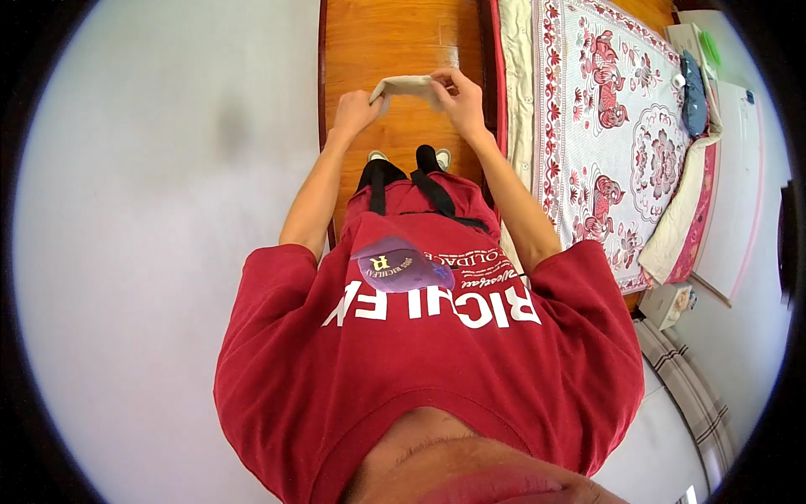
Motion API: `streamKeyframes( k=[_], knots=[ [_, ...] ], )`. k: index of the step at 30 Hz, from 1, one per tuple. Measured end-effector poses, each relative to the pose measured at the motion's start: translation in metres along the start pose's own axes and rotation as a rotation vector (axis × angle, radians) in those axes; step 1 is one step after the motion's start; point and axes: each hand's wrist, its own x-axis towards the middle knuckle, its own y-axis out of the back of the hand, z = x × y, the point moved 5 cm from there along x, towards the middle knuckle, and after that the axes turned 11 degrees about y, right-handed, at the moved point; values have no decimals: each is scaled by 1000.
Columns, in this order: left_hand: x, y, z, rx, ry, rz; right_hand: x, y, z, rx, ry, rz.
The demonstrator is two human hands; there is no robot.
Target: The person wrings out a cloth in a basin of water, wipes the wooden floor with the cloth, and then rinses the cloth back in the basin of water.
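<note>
A small beige cloth [406,86] is stretched between my two hands, out in front of me over the wooden floor. My left hand [359,112] has its fingers closed on the cloth's left end. At the other end, my right hand [458,94] pinches the cloth between thumb and fingers. The cloth sags a little on the right side, and its lower part is partly hidden by my right fingers.
A bed with a red-and-white patterned cover [621,126] stands on the right, a blue item [694,94] at its far side. A pale wall [168,210] fills the left. Wooden floor [395,42] lies ahead; a white box [666,307] is at lower right.
</note>
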Motion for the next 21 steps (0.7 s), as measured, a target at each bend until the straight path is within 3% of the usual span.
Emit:
streamKeyframes(
  k=[1, 4, 10, 14, 16, 17, 19, 21],
  knots=[
    [0, -6, -1, -91, 136, -225, -1, -3, -4, 18, 18, 11],
    [-6, 1, 7, -349, 127, -206, -2, -11, -11, 20, 35, 22],
    [-6, -4, 12, -250, 230, -355, -8, -15, -22, -19, 31, -18],
    [2, -10, 4, -291, 288, -332, -24, -24, -21, 8, 12, -117],
    [6, -4, -3, -573, 262, -151, -37, -31, -13, 17, 11, -163],
    [6, -7, -5, -575, 260, -150, -46, -39, -5, 50, -45, -259],
    [9, -10, -11, -926, 237, -99, -56, -50, -2, 14, -119, -511],
    [11, -13, -17, -930, 182, -174, -54, -51, 4, 8, -121, -557]
  ],
)
